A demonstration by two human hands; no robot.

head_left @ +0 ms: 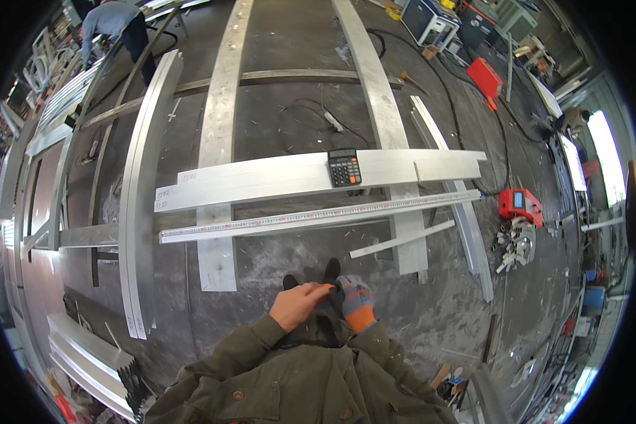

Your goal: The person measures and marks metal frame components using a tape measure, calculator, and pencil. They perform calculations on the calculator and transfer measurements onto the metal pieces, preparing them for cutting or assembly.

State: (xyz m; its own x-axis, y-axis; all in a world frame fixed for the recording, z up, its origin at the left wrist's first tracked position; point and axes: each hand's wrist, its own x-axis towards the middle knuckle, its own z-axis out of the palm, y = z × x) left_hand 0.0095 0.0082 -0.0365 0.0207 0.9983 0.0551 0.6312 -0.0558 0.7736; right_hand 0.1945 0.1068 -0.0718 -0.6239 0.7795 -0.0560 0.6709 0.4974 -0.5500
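Observation:
My bare left hand (pixel 297 305) and my right hand (pixel 355 302), in a grey and orange work glove, meet low in front of my body. The left fingers are pressed together, their tips at the glove's finger side. Curled in, the gloved fingers hide whatever lies between the hands; something dark shows there. Beyond them a long ruler (pixel 318 215) with red and black marks lies across two metal beams. Farther off, silvery metal profiles (pixel 261 182) lie crosswise with a black calculator (pixel 344 168) on top. Neither hand touches these.
A thin metal strip (pixel 403 239) lies near the right beam (pixel 376 92). Long profiles (pixel 143 198) stretch along the left. At right are a red device (pixel 521 206) and a power saw (pixel 516 244). Cables cross the floor. A person (pixel 116 32) bends over at the far left.

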